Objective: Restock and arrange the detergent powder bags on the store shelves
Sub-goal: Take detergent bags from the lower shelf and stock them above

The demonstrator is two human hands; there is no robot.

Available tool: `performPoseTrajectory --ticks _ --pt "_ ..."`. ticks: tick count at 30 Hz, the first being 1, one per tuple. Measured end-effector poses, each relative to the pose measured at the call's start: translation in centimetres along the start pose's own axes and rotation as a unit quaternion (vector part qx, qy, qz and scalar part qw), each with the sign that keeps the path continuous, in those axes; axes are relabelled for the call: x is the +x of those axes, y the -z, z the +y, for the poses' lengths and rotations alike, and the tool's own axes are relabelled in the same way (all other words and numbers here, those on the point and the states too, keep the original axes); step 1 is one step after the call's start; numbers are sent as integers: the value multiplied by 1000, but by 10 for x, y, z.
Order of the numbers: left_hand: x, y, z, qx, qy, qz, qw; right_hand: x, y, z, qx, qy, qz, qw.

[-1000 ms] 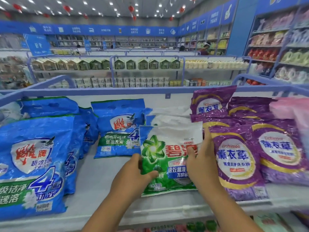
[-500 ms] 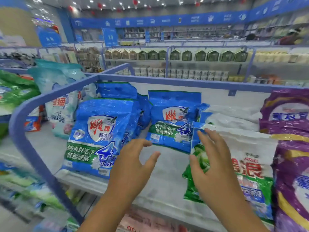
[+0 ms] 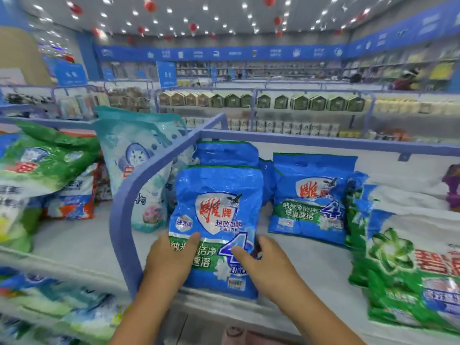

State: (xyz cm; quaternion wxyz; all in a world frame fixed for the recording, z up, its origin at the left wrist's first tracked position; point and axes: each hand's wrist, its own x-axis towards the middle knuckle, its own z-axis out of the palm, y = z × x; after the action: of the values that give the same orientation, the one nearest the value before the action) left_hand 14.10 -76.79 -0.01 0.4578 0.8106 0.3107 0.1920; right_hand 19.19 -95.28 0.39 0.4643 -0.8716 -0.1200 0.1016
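Note:
A blue detergent bag point(image 3: 216, 210) with a red-and-white shield logo leans at the front left of the white shelf point(image 3: 321, 267). My left hand point(image 3: 169, 260) grips its lower left edge, thumb on the front. My right hand point(image 3: 263, 265) grips its lower right edge, thumb across the big "4". More blue bags stand behind it, and another blue bag point(image 3: 311, 200) lies to its right. A green and white detergent bag point(image 3: 408, 270) lies at the right, free of both hands.
A blue rail divider point(image 3: 129, 195) curves down just left of the held bag. Beyond it stand a pale teal bag point(image 3: 139, 165) and green bags point(image 3: 42, 158). A purple bag point(image 3: 453, 188) shows at the far right edge. Lower shelves hold more bags.
Both hands let go of the green and white bag, moved left and took hold of the front blue bag. The view has swung left.

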Motion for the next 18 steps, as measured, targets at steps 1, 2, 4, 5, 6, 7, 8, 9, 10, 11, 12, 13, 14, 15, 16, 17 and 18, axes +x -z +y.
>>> performPoseTrajectory --ticks 1,2,4,5,6,7,8,9,10,11,12,13,14,15,16,17,18 --pt "0 0 -1 -7 -18 2 1000 2 -5 -1 2 -3 13 1000" --pt "-2 1 0 -10 -35 13 999 2 -7 -2 14 -10 20 1000" --pt "-7 1 6 2 -65 34 997 -2 -4 -3 55 -27 29 998" --pt "-11 -1 11 -7 -78 27 997 -5 1 -2 68 -28 43 996" --pt "-16 -2 18 -40 -92 16 995 -7 9 1 76 -22 67 995" --pt "-21 -7 25 -83 -113 2 990 -9 18 3 85 -15 98 991" --pt "-27 -12 35 -119 -139 -14 983 -11 31 6 96 -4 137 986" --pt "-31 -22 44 -142 -163 -38 976 -10 44 11 107 6 178 978" --pt "-35 -32 54 -160 -176 -69 969 -8 57 17 114 13 217 969" --pt "-35 -46 63 -170 -176 -106 964 -3 69 25 107 13 258 960" --pt "-33 -60 74 -170 -171 -140 960 1 80 31 86 8 297 951" --pt "-27 -76 80 -149 -172 -169 959 7 88 38 61 -2 328 943" --pt "-22 -91 87 -121 -176 -192 958 13 94 43 46 -14 351 935" --pt "-14 -106 89 -90 -185 -213 955 20 97 47 38 -24 367 929" --pt "-10 -119 92 -65 -195 -229 952 29 97 52 29 -32 375 926" --pt "-7 -131 94 -42 -202 -242 948 38 96 56 19 -38 374 927" --pt "-5 -140 96 -17 -204 -253 946 47 93 59 13 -46 361 931"
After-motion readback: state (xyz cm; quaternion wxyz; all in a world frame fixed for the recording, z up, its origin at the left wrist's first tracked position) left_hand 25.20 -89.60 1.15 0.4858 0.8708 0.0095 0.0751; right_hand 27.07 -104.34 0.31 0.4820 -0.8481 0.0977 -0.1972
